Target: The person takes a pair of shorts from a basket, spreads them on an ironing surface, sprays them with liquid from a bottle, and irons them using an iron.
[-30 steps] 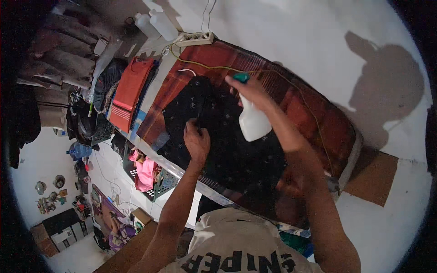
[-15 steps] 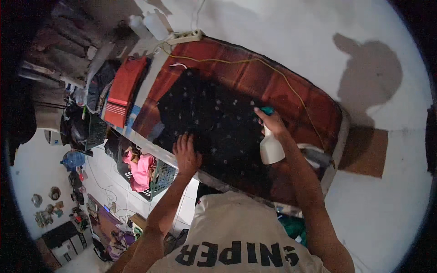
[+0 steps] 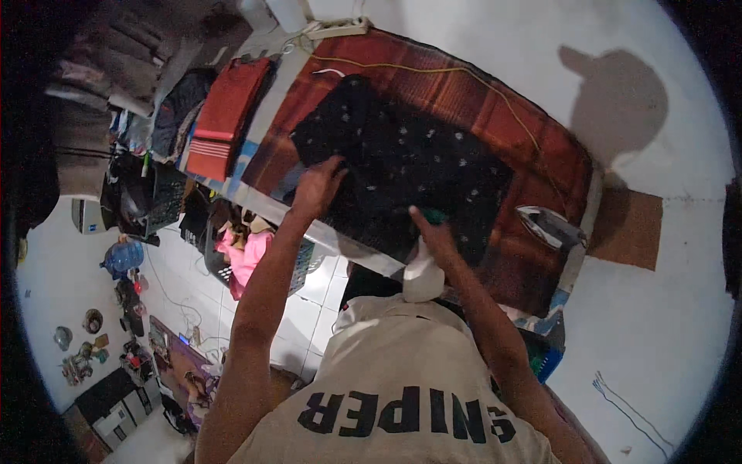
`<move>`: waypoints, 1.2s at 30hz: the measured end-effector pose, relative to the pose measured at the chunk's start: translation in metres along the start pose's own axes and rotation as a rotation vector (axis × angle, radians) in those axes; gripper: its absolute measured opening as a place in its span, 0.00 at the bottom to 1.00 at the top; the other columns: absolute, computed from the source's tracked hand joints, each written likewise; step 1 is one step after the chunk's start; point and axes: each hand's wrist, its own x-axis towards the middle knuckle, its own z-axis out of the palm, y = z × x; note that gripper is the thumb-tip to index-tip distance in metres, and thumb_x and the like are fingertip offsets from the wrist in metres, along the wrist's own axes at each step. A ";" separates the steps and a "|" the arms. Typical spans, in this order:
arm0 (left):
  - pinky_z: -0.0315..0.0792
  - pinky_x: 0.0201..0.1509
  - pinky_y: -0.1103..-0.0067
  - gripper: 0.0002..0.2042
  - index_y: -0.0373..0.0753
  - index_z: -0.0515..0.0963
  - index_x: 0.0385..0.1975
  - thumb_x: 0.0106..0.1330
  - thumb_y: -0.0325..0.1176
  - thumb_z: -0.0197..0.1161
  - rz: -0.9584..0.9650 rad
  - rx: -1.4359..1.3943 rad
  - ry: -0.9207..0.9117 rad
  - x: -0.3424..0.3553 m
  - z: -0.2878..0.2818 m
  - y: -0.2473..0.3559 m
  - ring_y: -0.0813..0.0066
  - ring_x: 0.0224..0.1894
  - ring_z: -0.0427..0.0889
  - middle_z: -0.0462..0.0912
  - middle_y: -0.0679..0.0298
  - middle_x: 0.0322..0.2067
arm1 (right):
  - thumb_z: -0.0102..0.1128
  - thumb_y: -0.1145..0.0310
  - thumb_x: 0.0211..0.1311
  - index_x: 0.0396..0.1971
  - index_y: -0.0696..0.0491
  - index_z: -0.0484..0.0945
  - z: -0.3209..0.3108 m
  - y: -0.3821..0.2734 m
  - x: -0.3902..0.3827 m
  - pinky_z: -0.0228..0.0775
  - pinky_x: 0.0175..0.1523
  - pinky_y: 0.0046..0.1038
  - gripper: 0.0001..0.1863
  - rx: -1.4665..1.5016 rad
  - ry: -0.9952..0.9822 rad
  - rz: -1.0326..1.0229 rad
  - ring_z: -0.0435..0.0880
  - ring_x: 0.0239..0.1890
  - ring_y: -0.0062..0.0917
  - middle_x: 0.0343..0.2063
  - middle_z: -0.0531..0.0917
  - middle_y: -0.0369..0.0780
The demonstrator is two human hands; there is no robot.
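A black patterned garment (image 3: pixel 417 147) lies spread on a red checked blanket (image 3: pixel 533 271). My left hand (image 3: pixel 317 185) is at the garment’s left part, its curled fingers closed on the fabric. My right hand (image 3: pixel 431 230) grips a white spray bottle (image 3: pixel 421 274) with a green head, low over the garment’s near edge and partly hiding it. A clothes iron (image 3: pixel 550 226) rests on the blanket to the right of the garment. A white hanger (image 3: pixel 329 72) shows above the garment’s top.
Folded orange cloth (image 3: pixel 222 116) lies left of the blanket. Baskets of clothes (image 3: pixel 243 259) stand on the floor below. A yellow cord (image 3: pixel 433 67) crosses the blanket from a power strip (image 3: pixel 336 28). A person (image 3: pixel 197 390) is on a purple mat at lower left.
My right hand has moved down and left with the bottle, toward the near edge. My left hand is higher on the garment than half a second ago. The iron is now fully visible.
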 end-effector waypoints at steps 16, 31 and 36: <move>0.62 0.73 0.52 0.20 0.46 0.83 0.56 0.62 0.32 0.70 -0.052 0.314 -0.073 -0.093 -0.018 -0.107 0.46 0.67 0.72 0.79 0.52 0.60 | 0.70 0.39 0.69 0.42 0.53 0.85 -0.042 -0.156 0.124 0.77 0.32 0.28 0.28 0.266 0.142 -0.579 0.84 0.25 0.19 0.25 0.84 0.33; 0.64 0.75 0.53 0.20 0.41 0.86 0.53 0.59 0.26 0.73 -0.087 -0.079 0.127 -0.119 -0.049 -0.134 0.42 0.70 0.70 0.74 0.48 0.66 | 0.72 0.43 0.66 0.82 0.53 0.54 -0.217 -0.152 0.149 0.62 0.78 0.44 0.54 -1.427 -0.204 -0.509 0.73 0.73 0.47 0.70 0.75 0.54; 0.56 0.79 0.53 0.20 0.49 0.87 0.56 0.62 0.34 0.73 0.111 0.285 -0.115 -0.079 -0.033 -0.060 0.49 0.76 0.64 0.73 0.56 0.69 | 0.75 0.47 0.63 0.76 0.53 0.64 -0.376 0.006 0.065 0.69 0.73 0.47 0.47 -1.595 -0.108 -0.303 0.78 0.68 0.48 0.67 0.77 0.53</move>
